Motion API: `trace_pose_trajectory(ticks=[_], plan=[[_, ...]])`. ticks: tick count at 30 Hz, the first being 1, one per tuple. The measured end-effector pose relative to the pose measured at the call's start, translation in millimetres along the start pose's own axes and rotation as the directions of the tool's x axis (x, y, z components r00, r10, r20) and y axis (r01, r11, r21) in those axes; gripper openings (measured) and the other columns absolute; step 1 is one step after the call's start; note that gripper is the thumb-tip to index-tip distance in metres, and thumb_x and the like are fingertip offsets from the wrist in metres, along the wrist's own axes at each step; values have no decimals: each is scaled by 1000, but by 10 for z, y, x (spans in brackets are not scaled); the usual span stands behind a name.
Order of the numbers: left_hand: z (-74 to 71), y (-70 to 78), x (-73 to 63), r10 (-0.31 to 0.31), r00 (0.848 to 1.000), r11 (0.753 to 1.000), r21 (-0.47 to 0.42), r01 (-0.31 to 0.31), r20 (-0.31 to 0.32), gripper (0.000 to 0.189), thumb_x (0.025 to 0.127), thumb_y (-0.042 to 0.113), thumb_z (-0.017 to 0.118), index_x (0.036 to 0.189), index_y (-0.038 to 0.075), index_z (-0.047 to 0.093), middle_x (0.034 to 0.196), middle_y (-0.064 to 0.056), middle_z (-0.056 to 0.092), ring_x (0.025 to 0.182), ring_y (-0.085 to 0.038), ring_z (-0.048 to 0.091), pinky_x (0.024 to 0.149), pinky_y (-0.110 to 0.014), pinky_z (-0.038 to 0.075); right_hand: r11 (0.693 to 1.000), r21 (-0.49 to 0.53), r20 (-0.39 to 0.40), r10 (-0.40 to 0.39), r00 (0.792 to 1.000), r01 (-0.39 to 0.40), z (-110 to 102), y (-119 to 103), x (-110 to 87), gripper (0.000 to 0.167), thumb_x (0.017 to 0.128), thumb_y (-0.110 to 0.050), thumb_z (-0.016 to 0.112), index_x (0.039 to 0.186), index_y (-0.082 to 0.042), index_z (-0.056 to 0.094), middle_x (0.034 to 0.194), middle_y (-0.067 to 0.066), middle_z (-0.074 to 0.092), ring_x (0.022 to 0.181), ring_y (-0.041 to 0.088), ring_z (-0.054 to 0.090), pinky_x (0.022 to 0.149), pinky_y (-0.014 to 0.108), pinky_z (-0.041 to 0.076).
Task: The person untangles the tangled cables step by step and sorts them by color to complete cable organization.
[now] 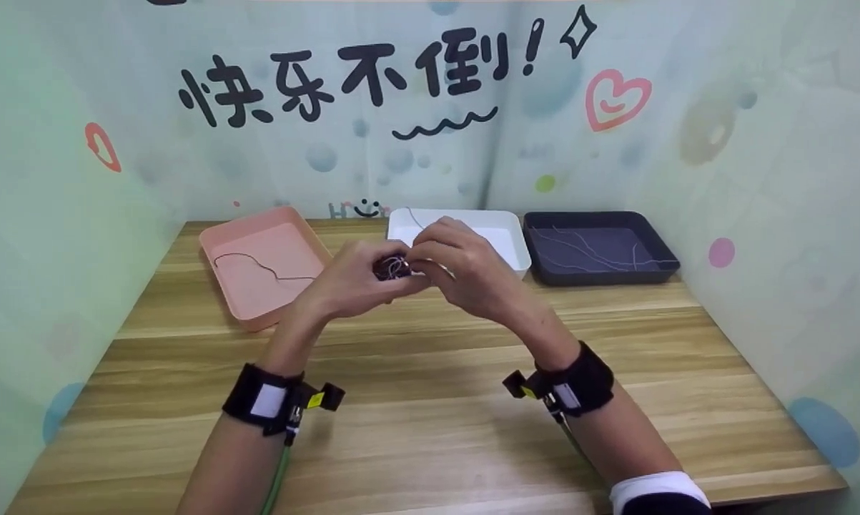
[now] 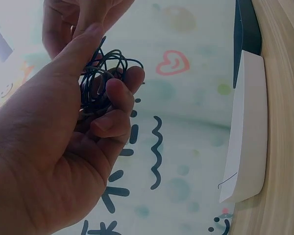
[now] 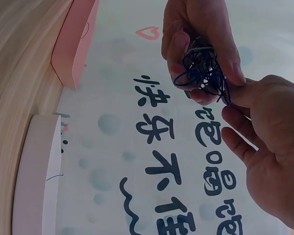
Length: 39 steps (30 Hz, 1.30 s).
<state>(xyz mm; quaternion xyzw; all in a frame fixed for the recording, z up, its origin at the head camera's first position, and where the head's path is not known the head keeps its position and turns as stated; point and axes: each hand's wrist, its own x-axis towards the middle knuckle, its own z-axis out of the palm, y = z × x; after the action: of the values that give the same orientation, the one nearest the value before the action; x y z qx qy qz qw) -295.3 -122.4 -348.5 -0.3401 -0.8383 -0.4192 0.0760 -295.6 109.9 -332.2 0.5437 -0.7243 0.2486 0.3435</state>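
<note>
A tangled bundle of thin dark and pale wires (image 1: pixel 392 267) is held up above the table, in front of the trays. My left hand (image 1: pixel 354 279) grips it with curled fingers, and loose loops of wire (image 2: pixel 108 63) stick out past the fingertips in the left wrist view. From the other side my right hand (image 1: pixel 465 268) meets the bundle. In the right wrist view its thumb and forefinger pinch at the edge of the blue and dark wires (image 3: pixel 203 71), close to the left thumb. The pinched end itself is hidden behind the fingers.
On the wooden table (image 1: pixel 415 415), a pink tray (image 1: pixel 247 304) at left holds one dark wire. The white tray (image 1: pixel 505 243) behind the hands has a thin wire over its rim. In the black tray (image 1: pixel 601 277) at right lie several pale wires. Printed curtains surround the table.
</note>
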Motion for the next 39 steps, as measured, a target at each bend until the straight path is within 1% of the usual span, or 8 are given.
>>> trace_pose_trajectory(ticks=[10, 13, 17, 22, 25, 30, 33, 39], plan=[[-81, 21, -38, -9, 1000, 999, -36, 9, -14, 17, 105, 27, 82, 114, 14, 83, 89, -7, 76, 67, -15, 67, 59, -23, 56, 977, 148, -31, 159, 987, -153, -97, 69, -8, 10, 103, 7, 75, 101, -2, 76, 100, 7, 74, 94, 18, 72, 83, 27, 62], [-96, 35, -42, -3, 1000, 999, -46, 3, -8, 16, 105, 27, 82, 112, 12, 83, 87, -7, 75, 65, -15, 67, 57, -23, 56, 941, 268, -31, 222, 975, -206, -102, 72, -8, 6, 103, 4, 77, 99, -1, 76, 100, 11, 73, 95, 15, 70, 83, 21, 61], [-112, 41, -44, 6, 1000, 999, -50, -5, 16, 16, 106, 27, 81, 112, 12, 82, 86, -6, 75, 66, -15, 68, 57, -23, 56, 867, 417, -6, 302, 953, -273, -103, 65, -15, 5, 103, 5, 76, 99, 3, 74, 99, 15, 70, 94, 12, 66, 78, 18, 59], [-149, 34, -55, 4, 999, 997, -81, -1, 45, 17, 108, 24, 78, 115, 9, 82, 90, -9, 81, 72, -17, 75, 61, -26, 63, 827, 458, 43, 347, 937, -327, -130, 58, -28, 5, 104, 6, 74, 100, 2, 75, 100, 15, 69, 92, 13, 63, 72, 19, 55], [-163, 34, -58, 3, 999, 995, -99, 2, 49, 21, 108, 22, 78, 120, 5, 82, 96, -12, 84, 79, -19, 79, 67, -28, 68, 832, 433, 67, 354, 933, -347, -157, 49, -30, 5, 104, 2, 76, 99, 1, 76, 100, 14, 69, 88, 12, 63, 68, 20, 58], [-155, 39, -45, 4, 1000, 995, -95, -2, 27, 25, 107, 21, 79, 128, 7, 83, 114, -11, 85, 93, -16, 79, 80, -21, 66, 904, 302, 54, 302, 952, -304, -190, 55, -29, 4, 102, -2, 81, 98, -2, 79, 96, 12, 70, 84, 11, 60, 71, 19, 53], [-149, 35, -41, 4, 999, 990, -143, 1, 32, 26, 107, 18, 79, 132, 9, 82, 121, -11, 84, 98, -15, 78, 84, -20, 65, 936, 236, 32, 262, 965, -262, -200, 62, -29, 4, 102, -2, 82, 98, -3, 81, 94, 11, 70, 83, 11, 58, 72, 19, 47], [-177, 40, -63, 0, 999, 964, -265, 13, 49, 24, 108, 15, 78, 130, 6, 79, 112, -14, 81, 90, -18, 80, 81, -28, 69, 957, 183, 8, 228, 974, -226, -251, 74, -35, 4, 102, 2, 80, 100, -2, 81, 96, 12, 72, 83, 15, 66, 76, 17, 53]])
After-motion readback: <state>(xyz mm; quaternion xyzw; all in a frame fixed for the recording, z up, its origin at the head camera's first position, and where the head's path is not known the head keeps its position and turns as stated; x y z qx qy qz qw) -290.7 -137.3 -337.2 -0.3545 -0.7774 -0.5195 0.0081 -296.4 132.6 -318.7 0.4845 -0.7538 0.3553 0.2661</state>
